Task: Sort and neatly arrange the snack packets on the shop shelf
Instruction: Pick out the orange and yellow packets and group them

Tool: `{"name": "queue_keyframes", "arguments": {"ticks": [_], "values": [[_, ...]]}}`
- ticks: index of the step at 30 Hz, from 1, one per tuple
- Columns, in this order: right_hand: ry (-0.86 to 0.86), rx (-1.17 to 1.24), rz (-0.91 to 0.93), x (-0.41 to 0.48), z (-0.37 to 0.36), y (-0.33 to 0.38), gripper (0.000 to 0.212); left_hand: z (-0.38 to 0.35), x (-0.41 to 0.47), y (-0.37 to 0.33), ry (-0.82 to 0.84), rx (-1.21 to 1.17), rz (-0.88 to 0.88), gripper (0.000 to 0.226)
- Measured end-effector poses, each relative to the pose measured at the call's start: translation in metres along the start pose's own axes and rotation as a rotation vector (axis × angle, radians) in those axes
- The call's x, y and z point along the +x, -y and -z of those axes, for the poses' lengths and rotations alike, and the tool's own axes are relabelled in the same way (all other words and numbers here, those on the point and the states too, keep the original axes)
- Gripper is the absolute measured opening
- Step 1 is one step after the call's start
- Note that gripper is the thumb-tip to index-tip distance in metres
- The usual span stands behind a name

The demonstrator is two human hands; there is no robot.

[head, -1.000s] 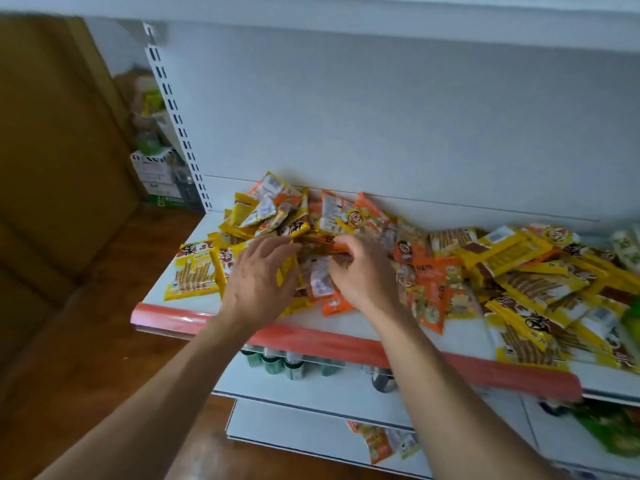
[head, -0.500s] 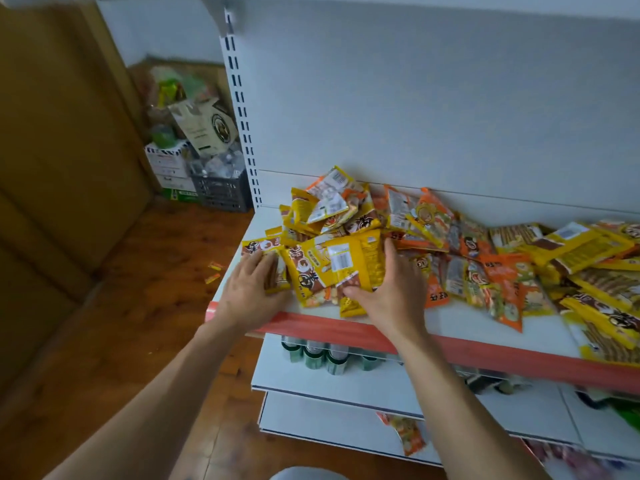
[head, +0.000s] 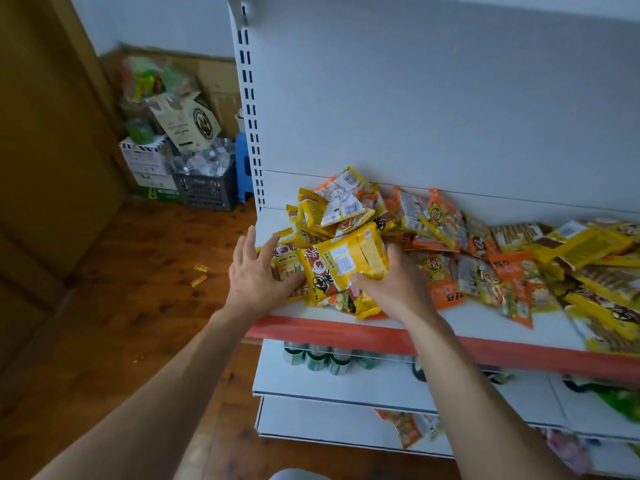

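Note:
A small stack of yellow snack packets (head: pixel 346 261) stands near the left end of the white shelf (head: pixel 485 322). My right hand (head: pixel 398 285) grips the stack from its right side, thumb at the front edge. The straight fingers of my left hand (head: pixel 256 275) press against the stack's left side. Behind the stack, more yellow packets (head: pixel 339 206) lie heaped against the back panel. Orange packets (head: pixel 446 296) are spread out to the right, and long yellow packets (head: pixel 588 244) are scattered at the far right.
A red strip (head: pixel 346 332) runs along the shelf's front edge. Green cans (head: pixel 318 358) stand on the shelf below. Two small packets (head: pixel 199 275) lie on the wooden floor. A dark crate (head: pixel 204 188) and cardboard boxes (head: pixel 187 123) stand beyond the shelf's left post.
Both hands have gathered yellow packets out of the pile into a stack and drawn it toward the shelf's left front. My left fingers have straightened against its side.

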State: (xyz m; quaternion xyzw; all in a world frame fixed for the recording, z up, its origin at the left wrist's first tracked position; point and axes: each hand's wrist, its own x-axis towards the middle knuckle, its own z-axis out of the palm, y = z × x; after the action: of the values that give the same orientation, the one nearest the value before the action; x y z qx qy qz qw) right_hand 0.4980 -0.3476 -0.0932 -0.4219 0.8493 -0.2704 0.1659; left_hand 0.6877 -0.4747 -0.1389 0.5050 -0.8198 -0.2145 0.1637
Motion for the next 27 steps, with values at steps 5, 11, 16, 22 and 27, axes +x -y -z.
{"name": "queue_keyframes", "arguments": {"ticks": [5,11,16,22,27], "values": [[0.064,0.059,-0.09,0.005,0.002,0.0,0.07,-0.006,0.024,-0.024,-0.003,-0.345,0.164,0.059],[0.046,0.332,-0.113,-0.001,0.004,-0.008,0.041,-0.003,0.048,-0.044,0.051,-0.217,0.317,0.091],[0.037,0.67,-0.122,-0.006,0.032,-0.027,0.023,-0.002,0.065,-0.054,0.091,-0.309,0.4,0.1],[-0.073,0.935,-0.034,-0.009,0.045,-0.018,0.041,-0.01,0.069,-0.053,-0.029,-0.371,0.446,0.061],[-0.239,0.837,0.029,0.01,0.027,0.016,0.03,-0.016,0.058,-0.053,-0.11,-0.394,0.31,0.055]]}}
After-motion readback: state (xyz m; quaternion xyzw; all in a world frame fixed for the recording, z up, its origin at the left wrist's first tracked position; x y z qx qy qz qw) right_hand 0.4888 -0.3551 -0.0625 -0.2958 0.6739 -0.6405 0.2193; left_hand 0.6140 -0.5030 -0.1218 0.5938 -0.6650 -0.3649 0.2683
